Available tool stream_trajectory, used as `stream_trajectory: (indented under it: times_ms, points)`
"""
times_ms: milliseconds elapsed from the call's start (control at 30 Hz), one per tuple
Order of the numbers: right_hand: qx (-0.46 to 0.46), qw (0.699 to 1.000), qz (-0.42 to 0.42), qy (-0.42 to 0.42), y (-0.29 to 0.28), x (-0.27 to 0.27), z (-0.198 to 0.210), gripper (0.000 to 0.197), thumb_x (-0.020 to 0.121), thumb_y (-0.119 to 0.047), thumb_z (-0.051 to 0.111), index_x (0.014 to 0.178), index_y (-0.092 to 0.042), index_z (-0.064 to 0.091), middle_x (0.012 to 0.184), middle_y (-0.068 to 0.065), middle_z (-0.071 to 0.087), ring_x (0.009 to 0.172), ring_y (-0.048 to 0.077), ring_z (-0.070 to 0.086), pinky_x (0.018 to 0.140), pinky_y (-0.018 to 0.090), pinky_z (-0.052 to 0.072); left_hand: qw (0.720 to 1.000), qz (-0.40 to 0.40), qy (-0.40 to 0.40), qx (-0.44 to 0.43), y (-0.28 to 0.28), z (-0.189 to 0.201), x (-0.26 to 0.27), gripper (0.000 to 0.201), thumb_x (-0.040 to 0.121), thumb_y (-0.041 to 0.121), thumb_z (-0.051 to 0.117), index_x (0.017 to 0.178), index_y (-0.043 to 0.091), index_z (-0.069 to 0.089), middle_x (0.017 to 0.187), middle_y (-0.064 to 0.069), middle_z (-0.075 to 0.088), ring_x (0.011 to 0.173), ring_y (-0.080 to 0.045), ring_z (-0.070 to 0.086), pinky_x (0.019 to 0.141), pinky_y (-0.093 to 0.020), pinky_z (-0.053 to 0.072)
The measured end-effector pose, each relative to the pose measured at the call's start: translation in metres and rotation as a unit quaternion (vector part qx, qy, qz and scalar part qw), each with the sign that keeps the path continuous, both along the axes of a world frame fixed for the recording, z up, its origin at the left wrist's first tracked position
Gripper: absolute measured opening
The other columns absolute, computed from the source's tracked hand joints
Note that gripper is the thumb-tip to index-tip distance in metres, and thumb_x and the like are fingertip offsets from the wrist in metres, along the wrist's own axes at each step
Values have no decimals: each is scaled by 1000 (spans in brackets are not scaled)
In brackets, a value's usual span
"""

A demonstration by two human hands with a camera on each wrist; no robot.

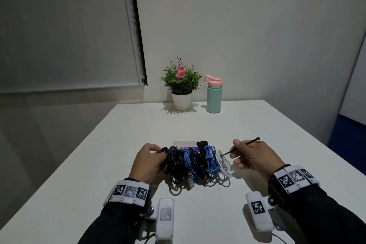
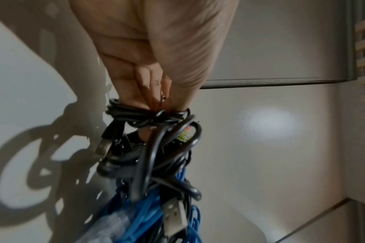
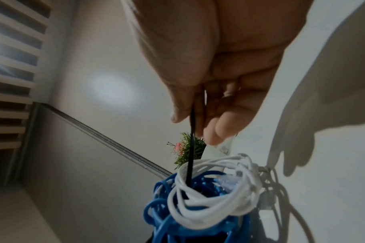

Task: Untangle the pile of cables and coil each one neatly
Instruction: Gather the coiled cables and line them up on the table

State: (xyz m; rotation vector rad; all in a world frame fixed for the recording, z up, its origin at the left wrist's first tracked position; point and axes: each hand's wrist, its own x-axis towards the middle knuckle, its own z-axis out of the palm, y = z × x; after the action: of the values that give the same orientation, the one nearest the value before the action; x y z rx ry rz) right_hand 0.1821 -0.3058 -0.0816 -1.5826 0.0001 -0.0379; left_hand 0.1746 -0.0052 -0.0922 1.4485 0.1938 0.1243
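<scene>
Several coiled cables hang side by side in a row just above the white table (image 1: 122, 164): a black cable coil (image 1: 174, 162), a blue cable (image 1: 212, 161) and a white cable (image 1: 223, 164) at the right end. My left hand (image 1: 158, 151) pinches the black cable coil (image 2: 148, 118) at the row's left end; USB plugs (image 2: 174, 215) dangle below it. My right hand (image 1: 234, 151) pinches a thin black tie (image 1: 247, 142). The black tie (image 3: 191, 148) runs down from the right hand (image 3: 194, 125) into the middle of the white cable (image 3: 214, 189), above the blue cable (image 3: 161, 213).
A card with a purple panel (image 1: 184, 144) lies flat under the cables. At the table's far edge stand a potted plant (image 1: 181, 87) and a teal bottle with a pink lid (image 1: 213, 97). A wall rises behind them.
</scene>
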Motion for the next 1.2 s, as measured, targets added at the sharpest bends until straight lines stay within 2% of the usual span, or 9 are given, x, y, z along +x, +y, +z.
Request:
stream_trajectory:
  times_ms: [100, 367, 500, 567, 633, 800, 933, 1067, 1200]
  points:
    - [-15, 999, 7, 51, -5, 2, -3, 37, 94, -31, 64, 88, 4, 68, 75, 16, 70, 51, 19, 61, 48, 26, 52, 999, -41, 16, -5, 5, 0, -3, 17, 83, -11, 61, 83, 5, 58, 72, -20, 56, 60, -28, 54, 54, -36, 46]
    - [-26, 995, 2, 95, 4, 3, 1, 25, 97, -20, 56, 81, -3, 65, 69, 13, 67, 52, 20, 60, 52, 27, 50, 999, -36, 7, 2, 4, -2, -4, 9, 88, -5, 68, 88, -12, 62, 72, -24, 59, 59, -27, 54, 52, -33, 44]
    - [-120, 984, 22, 131, 6, -2, 5, 26, 94, -19, 56, 74, -5, 65, 64, 11, 67, 48, 20, 58, 52, 25, 45, 992, 3, -2, 125, 4, -1, 4, 14, 91, 1, 63, 77, 2, 62, 72, -16, 61, 61, -26, 55, 59, -35, 47]
    - [-107, 989, 30, 94, 10, -2, 5, 25, 96, -17, 54, 82, -1, 67, 73, 11, 69, 56, 20, 62, 55, 26, 47, 959, 15, -20, 282, 6, 5, 7, 9, 92, 12, 60, 85, 15, 65, 77, -6, 65, 67, -24, 61, 65, -31, 50]
    - [-52, 998, 9, 23, 14, -2, 9, 23, 98, -14, 51, 91, -2, 69, 88, 9, 69, 72, 19, 65, 64, 30, 51, 949, 22, -50, 312, 6, 11, 6, 17, 92, 11, 54, 95, 25, 63, 76, -3, 59, 69, -21, 60, 63, -32, 48]
    - [-63, 994, 50, -77, 19, -8, 17, 29, 103, -20, 45, 99, -12, 73, 100, 7, 72, 93, 16, 65, 81, 28, 52, 971, 73, -152, 169, 3, 16, 2, 25, 95, 3, 55, 103, 25, 62, 76, 0, 55, 66, -11, 57, 66, -26, 51]
    - [-87, 982, 112, -121, 40, -9, 27, 23, 100, -22, 53, 104, -13, 74, 97, 5, 75, 90, 16, 67, 85, 27, 53, 983, -18, -179, -22, -4, 29, -1, 18, 97, 2, 57, 109, 13, 66, 69, -1, 59, 59, -8, 57, 60, -19, 52]
    - [-61, 983, 123, -121, 60, -6, 29, 23, 100, -25, 54, 113, -17, 72, 86, 2, 71, 77, 12, 64, 73, 21, 50, 983, -96, -149, -42, -17, 29, -3, 18, 96, 11, 62, 88, 16, 78, 68, 0, 63, 60, -9, 58, 60, -18, 51]
    - [-31, 986, 116, -114, 62, -5, 22, 21, 100, -22, 55, 115, -18, 69, 78, 7, 67, 70, 19, 58, 64, 29, 44, 984, -96, -135, -71, -15, 24, -4, 6, 82, 22, 77, 77, 19, 77, 67, -2, 66, 57, -10, 60, 54, -17, 48]
